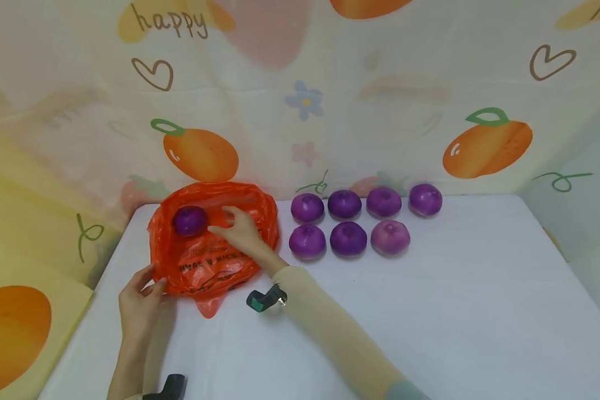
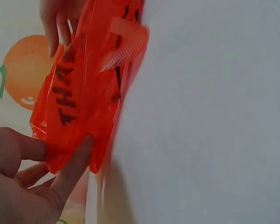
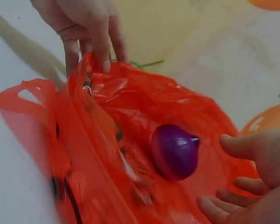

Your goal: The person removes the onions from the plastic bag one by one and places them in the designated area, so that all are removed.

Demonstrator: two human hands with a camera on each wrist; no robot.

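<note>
A red plastic bag (image 1: 215, 278) with black print lies spread at the left of the table, its mouth facing up. Inside it rests one purple onion (image 1: 190, 220), also plain in the right wrist view against the red film. My left hand (image 1: 141, 303) pinches the bag's near left edge between thumb and fingers. Over the bag's mouth is my right hand (image 1: 240, 229), fingers spread and holding nothing. A visible gap separates its fingertips from the onion (image 3: 176, 151). In the left wrist view, a bag handle (image 2: 126, 46) hangs on the side toward the table.
Right of the bag, several purple onions stand in two rows, among them a paler one (image 1: 390, 238) in front and one (image 1: 425, 200) at the back right end. The white table (image 1: 430, 316) meets a printed cloth backdrop (image 1: 370, 111) along its far edge.
</note>
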